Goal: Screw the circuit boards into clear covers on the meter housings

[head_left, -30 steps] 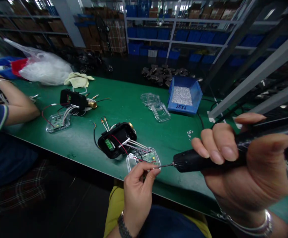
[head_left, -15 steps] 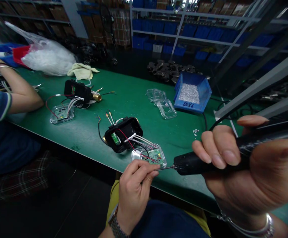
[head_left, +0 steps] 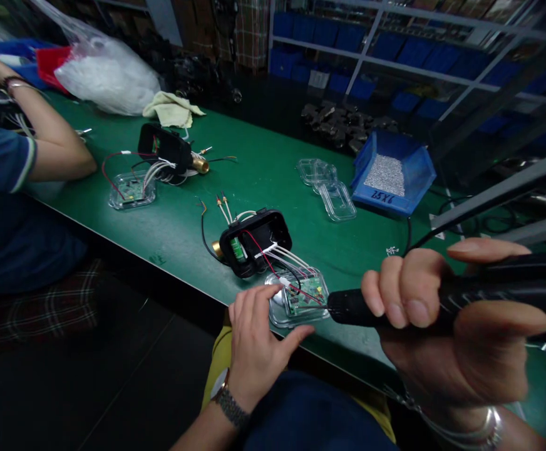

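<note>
My right hand (head_left: 423,313) is wrapped round a black electric screwdriver (head_left: 357,308), its tip pointing left over a small green circuit board (head_left: 301,294). The board lies in a clear plastic cover (head_left: 280,318) near the bench's front edge. My left hand (head_left: 258,338) rests at the cover's near left corner, thumb and forefinger spread apart, the forefinger touching its rim. White, red and black wires run from the board to an open black housing (head_left: 280,227) holding a green cylindrical part (head_left: 236,249). Whether a screw sits at the tip is too small to tell.
A second wired black housing (head_left: 160,147) stands further left, with its board in another clear cover (head_left: 132,191). Loose clear covers (head_left: 339,200) lie beside a blue bin (head_left: 409,203) of small metal parts. A co-worker's arm (head_left: 61,150) rests on the bench at left.
My left hand has let go of the screwdriver's tip and spread beside the clear cover. The screwdriver's tip has come over the circuit board. The whole view has shifted slightly.
</note>
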Motion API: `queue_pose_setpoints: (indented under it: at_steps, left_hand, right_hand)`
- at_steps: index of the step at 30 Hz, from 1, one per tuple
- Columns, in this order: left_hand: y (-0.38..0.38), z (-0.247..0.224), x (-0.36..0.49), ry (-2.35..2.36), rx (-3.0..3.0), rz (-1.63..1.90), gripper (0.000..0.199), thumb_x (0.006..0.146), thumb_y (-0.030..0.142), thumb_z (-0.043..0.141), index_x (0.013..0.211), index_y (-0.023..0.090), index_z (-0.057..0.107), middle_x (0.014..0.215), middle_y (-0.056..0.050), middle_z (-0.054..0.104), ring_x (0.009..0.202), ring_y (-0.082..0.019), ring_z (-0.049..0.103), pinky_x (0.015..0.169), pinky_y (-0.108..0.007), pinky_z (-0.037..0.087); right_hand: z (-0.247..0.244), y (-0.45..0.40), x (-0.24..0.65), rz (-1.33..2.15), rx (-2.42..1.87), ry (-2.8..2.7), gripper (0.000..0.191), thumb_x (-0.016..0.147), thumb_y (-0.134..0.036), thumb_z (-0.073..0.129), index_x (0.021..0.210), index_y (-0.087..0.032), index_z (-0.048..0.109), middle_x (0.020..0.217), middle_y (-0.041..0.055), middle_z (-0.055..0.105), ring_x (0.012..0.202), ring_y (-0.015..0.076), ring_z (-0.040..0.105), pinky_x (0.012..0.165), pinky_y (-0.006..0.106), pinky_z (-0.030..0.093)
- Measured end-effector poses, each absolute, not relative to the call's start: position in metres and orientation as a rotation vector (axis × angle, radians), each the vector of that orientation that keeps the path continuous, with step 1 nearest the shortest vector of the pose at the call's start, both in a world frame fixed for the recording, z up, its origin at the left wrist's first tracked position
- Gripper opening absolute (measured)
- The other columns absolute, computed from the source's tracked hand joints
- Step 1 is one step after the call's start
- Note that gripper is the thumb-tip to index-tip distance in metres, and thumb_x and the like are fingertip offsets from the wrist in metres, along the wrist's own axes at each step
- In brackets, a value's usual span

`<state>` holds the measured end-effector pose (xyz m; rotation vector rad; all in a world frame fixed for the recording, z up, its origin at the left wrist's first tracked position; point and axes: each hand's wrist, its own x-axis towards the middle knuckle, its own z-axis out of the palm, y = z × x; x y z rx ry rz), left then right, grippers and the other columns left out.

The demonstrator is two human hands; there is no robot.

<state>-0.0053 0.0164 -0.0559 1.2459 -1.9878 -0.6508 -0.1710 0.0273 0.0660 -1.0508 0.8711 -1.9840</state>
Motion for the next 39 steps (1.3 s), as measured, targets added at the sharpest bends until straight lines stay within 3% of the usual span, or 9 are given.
queue_pose_setpoints:
  at_steps: [3,11,23,31,39]
  left_hand:
    - [0.012,-0.056,-0.014,-2.060,1.375,-0.645,0.047,0.089,0.040,0.073,0.129,0.023,0.056,0.122,-0.008,0.065,0.112,-0.030,0.054,0.095,-0.048,0.040]
    - [0.006,-0.054,-0.026,-2.056,1.555,-0.627,0.027,0.088,0.040,0.068,0.110,0.023,0.065,0.105,-0.005,0.067,0.101,-0.029,0.053,0.091,-0.049,0.033]
    - [0.007,-0.055,-0.026,-2.053,1.542,-0.623,0.021,0.090,0.040,0.065,0.100,0.022,0.060,0.099,-0.004,0.064,0.100,-0.028,0.051,0.092,-0.048,0.030]
    - [0.007,-0.055,-0.026,-2.053,1.556,-0.629,0.022,0.090,0.039,0.066,0.104,0.023,0.061,0.100,-0.003,0.064,0.101,-0.028,0.051,0.092,-0.048,0.030]
    - [0.008,-0.052,-0.025,-2.058,1.551,-0.677,0.025,0.092,0.041,0.065,0.109,0.023,0.062,0.103,-0.003,0.064,0.102,-0.028,0.050,0.091,-0.048,0.031]
  right_hand:
    - [0.055,0.027,-0.167,-1.942,-1.233,0.904,0.034,0.088,-0.036,0.081,0.112,-0.023,0.060,0.064,-0.0049,0.057,0.052,0.0105,0.049,0.053,0.028,0.049]
    - [0.037,0.021,-0.164,-1.817,-1.432,0.866,0.036,0.088,-0.030,0.080,0.120,-0.025,0.063,0.069,-0.0034,0.062,0.055,0.0133,0.056,0.055,0.033,0.053]
    - [0.027,0.014,-0.156,-1.835,-1.341,0.949,0.037,0.086,-0.035,0.083,0.116,-0.024,0.064,0.067,-0.0038,0.061,0.054,0.0135,0.056,0.055,0.033,0.053]
    - [0.022,0.015,-0.155,-1.803,-1.389,0.947,0.038,0.085,-0.031,0.083,0.117,-0.026,0.064,0.068,-0.0042,0.061,0.054,0.0136,0.056,0.054,0.033,0.053]
    - [0.024,-0.006,-0.145,-1.801,-1.300,0.975,0.028,0.086,-0.018,0.079,0.105,-0.023,0.058,0.068,-0.0057,0.057,0.054,0.0124,0.054,0.053,0.030,0.047]
